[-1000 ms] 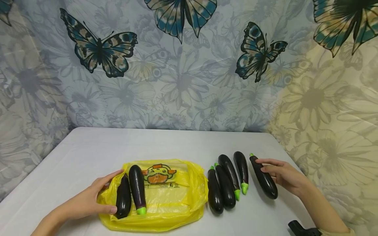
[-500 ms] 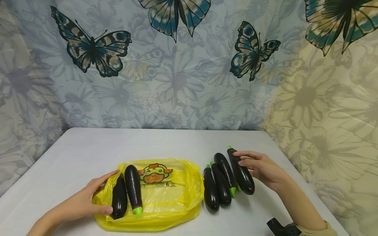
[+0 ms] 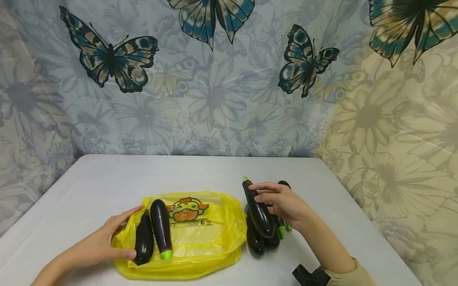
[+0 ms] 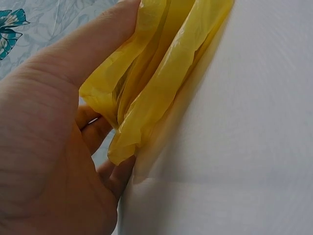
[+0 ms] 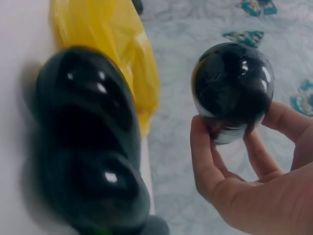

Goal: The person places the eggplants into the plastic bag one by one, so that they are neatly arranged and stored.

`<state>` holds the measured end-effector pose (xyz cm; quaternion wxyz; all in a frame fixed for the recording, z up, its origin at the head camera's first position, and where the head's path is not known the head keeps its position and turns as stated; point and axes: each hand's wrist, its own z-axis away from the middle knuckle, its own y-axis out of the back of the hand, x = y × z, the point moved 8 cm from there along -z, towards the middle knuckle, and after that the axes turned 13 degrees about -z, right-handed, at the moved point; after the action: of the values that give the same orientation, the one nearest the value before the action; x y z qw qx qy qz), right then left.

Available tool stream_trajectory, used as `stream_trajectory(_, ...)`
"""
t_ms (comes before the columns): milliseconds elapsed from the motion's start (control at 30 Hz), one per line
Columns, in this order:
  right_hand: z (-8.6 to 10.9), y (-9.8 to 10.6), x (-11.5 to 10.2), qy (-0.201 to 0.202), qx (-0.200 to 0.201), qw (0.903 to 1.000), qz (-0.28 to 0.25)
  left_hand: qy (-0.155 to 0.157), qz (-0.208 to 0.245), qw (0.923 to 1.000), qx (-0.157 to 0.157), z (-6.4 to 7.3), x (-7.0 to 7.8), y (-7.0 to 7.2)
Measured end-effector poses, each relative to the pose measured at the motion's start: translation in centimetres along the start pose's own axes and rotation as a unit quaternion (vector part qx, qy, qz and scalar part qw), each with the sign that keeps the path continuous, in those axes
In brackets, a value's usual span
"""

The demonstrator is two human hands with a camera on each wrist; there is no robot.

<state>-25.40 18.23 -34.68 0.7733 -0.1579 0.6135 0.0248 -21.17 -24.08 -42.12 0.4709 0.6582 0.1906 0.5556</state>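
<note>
My right hand [image 3: 286, 202] holds a dark, glossy eggplant [image 3: 259, 216] raised above the other eggplants, its green stem end pointing away. In the right wrist view, fingers and thumb grip the eggplant [image 5: 234, 88] from its sides. A yellow plastic bag [image 3: 204, 246] with a cartoon duck print lies flat on the table. At its left end, my left hand [image 3: 107, 238] holds the bag's edge, which bunches between thumb and fingers in the left wrist view. One eggplant [image 3: 144, 240] sits by the left thumb. Another eggplant [image 3: 162, 226] lies beside it on the bag.
Several eggplants [image 3: 255, 242] lie in a row right of the bag, partly hidden behind the right hand and the held eggplant. A white cloth covers the table [image 3: 200, 171]. Butterfly-patterned fabric [image 3: 222, 111] hangs behind it.
My right hand has carried its eggplant leftward, from right of the row to over the row's left end near the bag. The left hand has kept its hold on the bag.
</note>
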Motion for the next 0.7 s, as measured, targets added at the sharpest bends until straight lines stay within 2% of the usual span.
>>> stream_trajectory(167,-0.7,-1.4,0.5,-0.001,-0.001,1.0000,0.001,0.001,0.001,1.0000,0.002,0.0,0.0,0.0)
stream_trajectory(467,-1.8,-4.7,1.5,-0.007,-0.031,0.9993,0.021,0.011,0.001,0.9999,-0.005,-0.1,-0.2,0.0)
stream_trajectory(700,-2.3,-7.3,3.1,-0.020,-0.055,0.9983,-0.003,0.001,-0.003,1.0000,0.003,0.0,0.0,0.1)
